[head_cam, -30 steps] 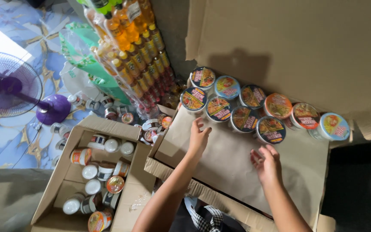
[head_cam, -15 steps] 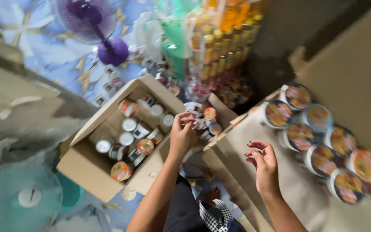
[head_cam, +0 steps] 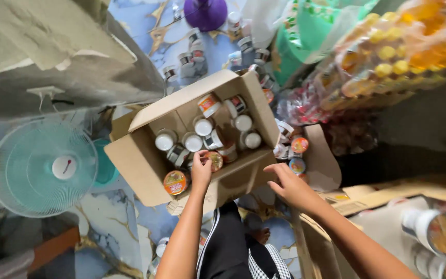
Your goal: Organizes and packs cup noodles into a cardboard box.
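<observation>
Left hand [head_cam: 201, 172]: fingers curled onto a small round cup with an orange printed lid [head_cam: 213, 160], near edge of the open brown cardboard box [head_cam: 145, 165]; grip looks closed on the cup, though the fingertips are partly hidden. Right hand [head_cam: 291, 187]: fingers spread and loose, holding nothing, just beside the box's near right wall. Change from a second ago: both hands were then flat on the brown cardboard sheet by the row of stocked cups; half a second ago the left had reached the box; now it is inside, so the work has gone from placing to fetching another cup. Box contents: roughly a dozen cups, most upright showing white bottoms [head_cam: 203, 126], a few on their sides, one orange-lidded cup [head_cam: 176, 182] at the near left corner. More loose cups [head_cam: 298, 144] lie right of the box and beyond it on the blue patterned floor [head_cam: 114, 217]. Teal round fan [head_cam: 42, 168] at left; bundled yellow-capped bottles [head_cam: 393, 57] far right
</observation>
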